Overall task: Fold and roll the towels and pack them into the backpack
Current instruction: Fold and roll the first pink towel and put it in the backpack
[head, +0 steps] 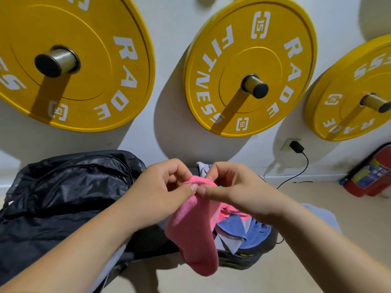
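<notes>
I read white lettering on three yellow weight plates hung on wall pegs. Centre plate (249, 66): "FITNESS" down its left, "RADE" down its right, plus a bracketed "15" badge at top and bottom. Upper-left plate (69, 58): "RADE", a "15" badge low down, other txt cut off by the frame edge. Right-edge plate (351, 96): "RADE", partial "ESS", "15" badge. Fire extinguisher (372, 172) label, lower right: too blurred to read.

Obstacles: black backpack (63, 197) at left; towel heap (239, 227) just right of it; fire extinguisher (372, 172) far right. Open: bare floor (317, 208) between heap and extinguisher.
</notes>
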{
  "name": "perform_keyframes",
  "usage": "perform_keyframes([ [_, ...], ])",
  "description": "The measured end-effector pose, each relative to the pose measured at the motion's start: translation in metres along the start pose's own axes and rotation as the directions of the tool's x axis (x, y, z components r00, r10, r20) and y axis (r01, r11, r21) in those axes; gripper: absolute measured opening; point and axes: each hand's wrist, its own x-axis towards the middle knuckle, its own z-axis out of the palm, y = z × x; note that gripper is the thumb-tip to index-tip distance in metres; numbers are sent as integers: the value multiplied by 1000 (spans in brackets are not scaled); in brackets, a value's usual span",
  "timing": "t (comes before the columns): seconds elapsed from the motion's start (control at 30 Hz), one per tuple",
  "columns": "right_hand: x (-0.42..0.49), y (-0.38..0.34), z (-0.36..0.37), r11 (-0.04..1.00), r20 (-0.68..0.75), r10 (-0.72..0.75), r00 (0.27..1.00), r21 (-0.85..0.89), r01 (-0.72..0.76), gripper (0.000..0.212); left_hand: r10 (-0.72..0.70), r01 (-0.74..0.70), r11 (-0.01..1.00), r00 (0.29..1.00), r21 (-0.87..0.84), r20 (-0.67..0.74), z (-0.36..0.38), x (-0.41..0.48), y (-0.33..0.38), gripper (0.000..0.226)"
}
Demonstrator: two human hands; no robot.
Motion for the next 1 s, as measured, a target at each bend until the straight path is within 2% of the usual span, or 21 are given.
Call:
perform_keyframes([
  [0.13, 7, 24, 1, 999, -19, -6, 1000, 47, 7, 22, -77, 62, 993, 985, 102, 152, -6, 7, -23, 24],
  [0.2, 16, 40, -4, 993, -71, 28, 997, 117, -19, 23, -138, 102, 980, 967, 171, 212, -7, 11, -37, 30],
  [0.27, 22, 54, -11, 979, -151, 92, 984, 195, -61, 23, -209, 163, 969, 940, 184, 271, -10, 15, -47, 24],
  [0.4, 31, 87, -31, 974, -392, 225, 892, 118, -194, 24, -318, 213, 936, 856, 280, 409, -20, 21, -60, 13],
  [0.47, 33, 104, -41, 958, -483, 275, 831, 68, -278, 20, -336, 240, 934, 842, 264, 423, -20, 24, -63, 12],
  [0.5, 33, 110, -43, 951, -488, 290, 823, 49, -305, 14, -337, 255, 936, 846, 242, 413, -17, 25, -63, 14],
  [0.53, 32, 114, -44, 944, -470, 304, 829, 33, -327, 13, -338, 274, 938, 855, 213, 392, -14, 26, -64, 17],
  [0.63, 28, 113, -40, 934, -329, 328, 886, -27, -356, 32, -291, 252, 953, 916, 169, 275, -1, 29, -67, 30],
  [0.73, 29, 102, -28, 949, -191, 314, 930, 79, -304, 28, -173, 149, 977, 973, 151, 155, 11, 34, -70, 31],
  [0.8, 31, 94, -16, 956, -107, 277, 955, 134, -262, 29, -123, 111, 989, 984, 98, 131, 20, 35, -68, 28],
  [0.87, 33, 89, -6, 979, -40, 190, 981, 78, -187, 27, -83, 78, 996, 990, 46, 117, 28, 33, -65, 22],
  [1.0, 36, 86, 1, 987, 37, 139, 990, 79, -142, 25, -42, 40, 995, 999, 89, 29, 28, 34, -63, 19],
])
